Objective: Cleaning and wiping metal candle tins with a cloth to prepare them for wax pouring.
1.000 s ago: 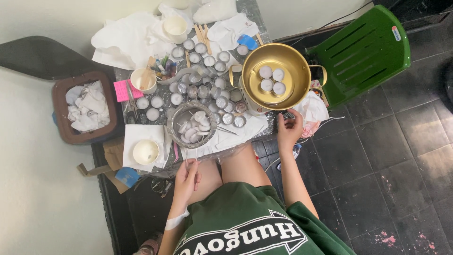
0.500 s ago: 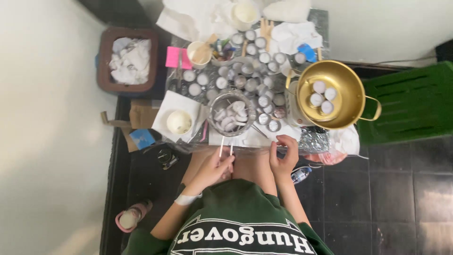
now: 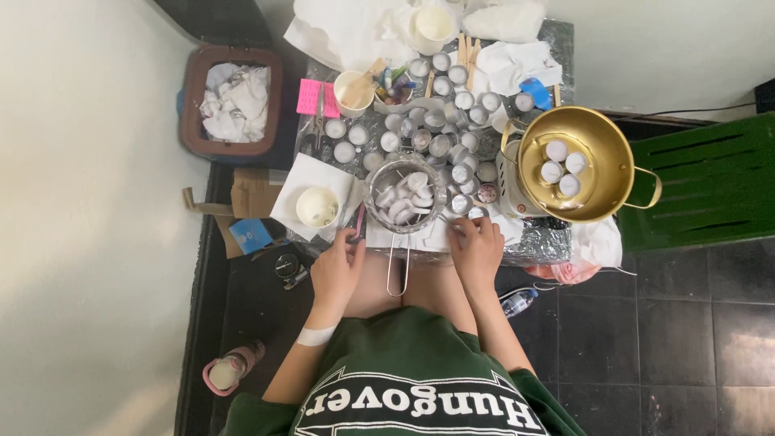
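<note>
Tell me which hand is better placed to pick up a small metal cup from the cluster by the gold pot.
Right. The right hand rests at the table edge just below the small metal cups; the left hand sits across the strainer, near the pink tool.

Your left hand point(image 3: 337, 270) has come up off your thigh: a second ago it lay low on your lap, half a second ago it held thin white sticks below the table edge, and now it sits at that edge, just left of the metal strainer point(image 3: 404, 194), fingertips by the pink stick there. Your right hand point(image 3: 478, 250) has slid left too, from the lower right near the gold pot point(image 3: 577, 165) to the edge just right of the strainer's handle. Your view has swung as well: the green chair point(image 3: 710, 190) has gone from upper right to the right edge.
</note>
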